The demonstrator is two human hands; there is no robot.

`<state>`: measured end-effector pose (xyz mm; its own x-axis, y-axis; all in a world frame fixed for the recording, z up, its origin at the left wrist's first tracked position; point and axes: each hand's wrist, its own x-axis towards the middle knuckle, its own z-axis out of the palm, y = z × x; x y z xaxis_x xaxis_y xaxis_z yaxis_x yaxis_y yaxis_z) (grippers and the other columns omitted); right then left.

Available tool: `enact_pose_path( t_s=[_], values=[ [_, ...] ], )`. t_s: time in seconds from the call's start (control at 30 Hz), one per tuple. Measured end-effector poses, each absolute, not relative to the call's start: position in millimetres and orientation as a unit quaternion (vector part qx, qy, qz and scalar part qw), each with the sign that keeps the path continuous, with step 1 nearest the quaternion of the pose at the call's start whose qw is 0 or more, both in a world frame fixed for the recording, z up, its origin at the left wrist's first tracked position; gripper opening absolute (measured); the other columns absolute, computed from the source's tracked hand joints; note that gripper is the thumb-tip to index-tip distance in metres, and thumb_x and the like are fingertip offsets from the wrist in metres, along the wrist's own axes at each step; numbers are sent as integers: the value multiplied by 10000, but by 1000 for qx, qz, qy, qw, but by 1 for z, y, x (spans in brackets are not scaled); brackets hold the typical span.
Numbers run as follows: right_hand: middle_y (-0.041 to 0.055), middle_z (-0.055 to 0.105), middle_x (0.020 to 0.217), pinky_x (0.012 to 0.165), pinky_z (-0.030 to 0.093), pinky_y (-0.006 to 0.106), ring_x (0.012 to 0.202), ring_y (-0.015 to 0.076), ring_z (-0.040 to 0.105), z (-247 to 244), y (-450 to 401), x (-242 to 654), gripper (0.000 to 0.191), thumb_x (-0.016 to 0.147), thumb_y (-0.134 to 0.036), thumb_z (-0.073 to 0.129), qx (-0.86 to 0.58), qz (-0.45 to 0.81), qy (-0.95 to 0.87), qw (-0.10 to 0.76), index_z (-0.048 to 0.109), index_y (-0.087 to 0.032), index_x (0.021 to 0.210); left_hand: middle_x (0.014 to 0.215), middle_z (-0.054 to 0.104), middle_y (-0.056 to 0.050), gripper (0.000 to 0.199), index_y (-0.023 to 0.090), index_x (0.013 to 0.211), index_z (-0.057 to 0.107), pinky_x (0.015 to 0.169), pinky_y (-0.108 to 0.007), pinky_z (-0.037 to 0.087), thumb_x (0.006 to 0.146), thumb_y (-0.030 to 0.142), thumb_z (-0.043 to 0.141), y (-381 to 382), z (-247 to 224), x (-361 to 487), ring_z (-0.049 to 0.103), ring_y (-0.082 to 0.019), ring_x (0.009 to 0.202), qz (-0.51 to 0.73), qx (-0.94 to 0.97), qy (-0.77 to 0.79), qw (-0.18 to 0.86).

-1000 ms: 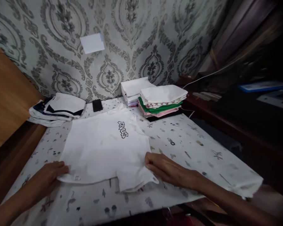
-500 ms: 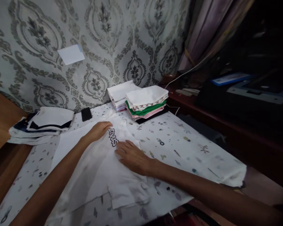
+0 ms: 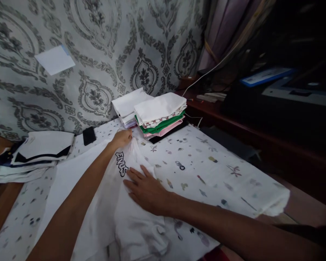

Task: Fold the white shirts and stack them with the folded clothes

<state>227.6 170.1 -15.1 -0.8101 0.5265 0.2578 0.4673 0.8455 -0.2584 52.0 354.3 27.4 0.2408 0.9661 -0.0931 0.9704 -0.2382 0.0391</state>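
A white shirt (image 3: 105, 195) with black outlined lettering lies spread over the patterned white cloth. My left hand (image 3: 122, 138) is closed on the shirt's far edge, where the fabric is pulled up into a fold. Flat on the shirt beside the lettering, my right hand (image 3: 148, 190) rests with its fingers spread. Wrinkled fabric lies bunched below my right hand.
Folded clothes (image 3: 160, 114) are stacked at the back, beside another white pile (image 3: 130, 103). More folded clothes (image 3: 43, 146) lie at the left, near a black phone (image 3: 89, 136). A white cable (image 3: 214, 69) runs to the right.
The view has shifted. My left hand has moved off the area by the lettering to the shirt's far edge and lifts fabric there. My right hand's fingers are spread wider.
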Motion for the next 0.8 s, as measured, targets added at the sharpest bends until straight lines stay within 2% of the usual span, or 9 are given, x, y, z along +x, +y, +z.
enact_pose_path(
  t_s=[0.07, 0.13, 0.3, 0.37, 0.47, 0.53, 0.6, 0.7, 0.8],
  values=[
    [175, 447, 1510, 1163, 268, 572, 1433, 298, 352, -17, 170, 227, 392, 1025, -310, 393, -264, 83, -947, 160, 512, -149, 1362, 995, 717, -159, 275, 148, 1102, 601, 816, -380, 482, 933, 204, 391, 350, 20, 57, 668, -290, 955, -2, 770, 637, 12],
    [173, 445, 1513, 1165, 267, 568, 1437, 295, 347, -18, 170, 227, 393, 1021, -311, 407, -266, 80, -947, 162, 512, -153, 1365, 1000, 712, -163, 315, 147, 1167, 563, 840, -407, 487, 954, 210, 339, 344, 13, 59, 668, -295, 959, 14, 760, 649, -4],
    [174, 425, 1528, 1174, 244, 561, 1449, 289, 331, -17, 170, 227, 406, 1020, -321, 413, -269, 96, -945, 158, 508, -155, 1378, 1136, 684, -124, 313, 159, 1213, 537, 995, -369, 467, 943, 253, 409, 319, -3, 43, 613, -240, 1122, 109, 796, 595, 12],
    [176, 426, 1528, 1180, 222, 568, 1451, 286, 327, -16, 170, 227, 407, 1023, -318, 402, -274, 105, -943, 156, 511, -152, 1379, 1293, 626, -152, 354, 137, 1238, 548, 1081, -381, 417, 951, 293, 411, 306, -10, 38, 554, -238, 1241, 137, 817, 559, 34],
    [174, 441, 1519, 1189, 204, 557, 1452, 278, 329, -17, 169, 227, 406, 1019, -310, 411, -276, 119, -942, 153, 519, -152, 1378, 1521, 443, -176, 476, 120, 1380, 474, 1184, -457, 287, 985, 357, 355, 289, -17, 40, 375, -258, 1433, 114, 821, 558, 47],
    [170, 446, 1517, 1190, 206, 553, 1453, 279, 328, -17, 166, 228, 404, 1011, -294, 425, -274, 126, -941, 154, 521, -155, 1378, 1583, 351, -172, 530, 119, 1451, 407, 1207, -488, 225, 1001, 387, 324, 280, -17, 45, 272, -260, 1490, 89, 811, 575, 53],
    [167, 462, 1504, 1186, 213, 560, 1448, 281, 336, -16, 166, 229, 388, 995, -271, 440, -274, 136, -939, 156, 543, -162, 1353, 1599, 326, -151, 545, 131, 1475, 386, 1212, -464, 224, 1009, 402, 303, 273, -13, 48, 245, -240, 1501, 73, 803, 588, 60],
    [167, 544, 1421, 1164, 269, 556, 1387, 276, 425, -9, 178, 226, 346, 963, -209, 446, -277, 153, -934, 166, 601, -164, 1269, 1597, 347, -112, 532, 174, 1476, 407, 1196, -393, 279, 1013, 406, 286, 261, -5, 38, 278, -208, 1490, 74, 796, 597, 63],
    [155, 634, 1292, 1112, 375, 476, 1256, 247, 552, 3, 205, 205, 356, 952, -133, 384, -269, 160, -929, 198, 636, -144, 1204, 1592, 354, -114, 529, 182, 1472, 426, 1198, -387, 279, 1011, 393, 276, 243, -1, 17, 298, -214, 1482, 78, 785, 612, 59]
  ],
)
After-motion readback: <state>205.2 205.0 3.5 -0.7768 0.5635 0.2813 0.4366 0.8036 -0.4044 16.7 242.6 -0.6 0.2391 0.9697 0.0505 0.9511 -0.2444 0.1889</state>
